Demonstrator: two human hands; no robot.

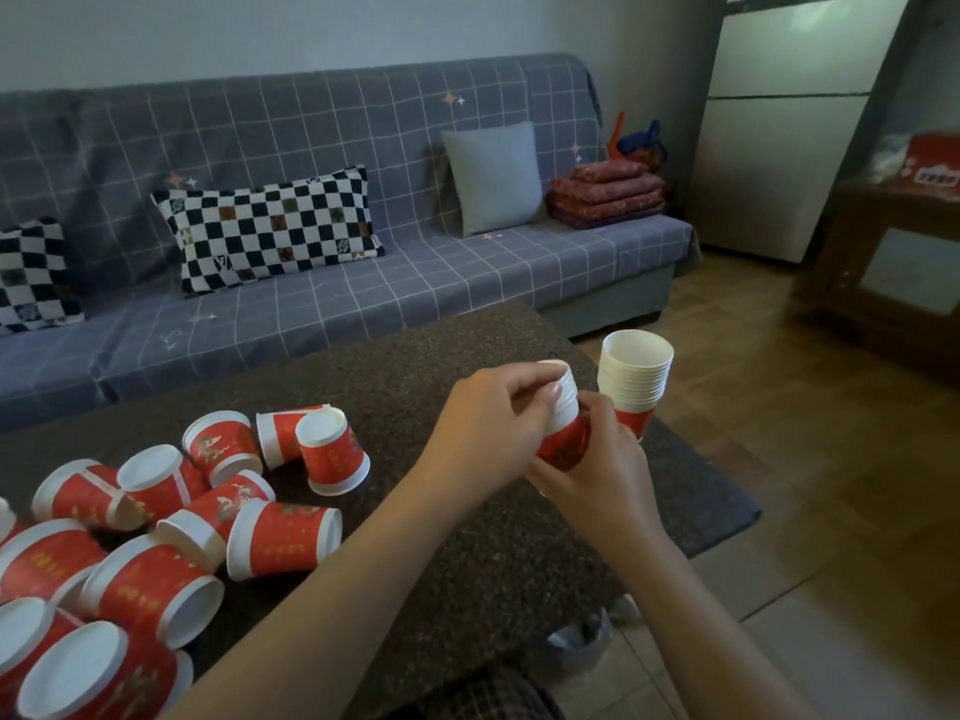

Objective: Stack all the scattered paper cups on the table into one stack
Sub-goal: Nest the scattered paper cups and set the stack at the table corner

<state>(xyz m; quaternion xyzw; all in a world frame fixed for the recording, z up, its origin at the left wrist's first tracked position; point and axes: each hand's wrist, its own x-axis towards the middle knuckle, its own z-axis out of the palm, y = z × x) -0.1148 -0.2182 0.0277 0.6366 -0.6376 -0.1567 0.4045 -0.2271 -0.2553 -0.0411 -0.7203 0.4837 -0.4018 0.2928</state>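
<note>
Several red paper cups (pixel 280 537) with white rims lie scattered on their sides or upside down over the left part of the dark speckled table (pixel 467 553). A tall stack of cups (pixel 635 376) stands upright near the table's right edge. Between the pile and that stack, both hands grip a small stack of nested cups (pixel 563 423) above the table. My left hand (pixel 488 433) pinches its white rims from the left. My right hand (pixel 597 475) wraps its red base from below and the right.
A grey checked sofa (pixel 311 283) with a checkered pillow (pixel 270 228) runs behind the table. A dark mat (pixel 701 491) lies on the wooden floor to the right. A crumpled plastic bag (pixel 582 641) sits on the floor below the table's near right corner.
</note>
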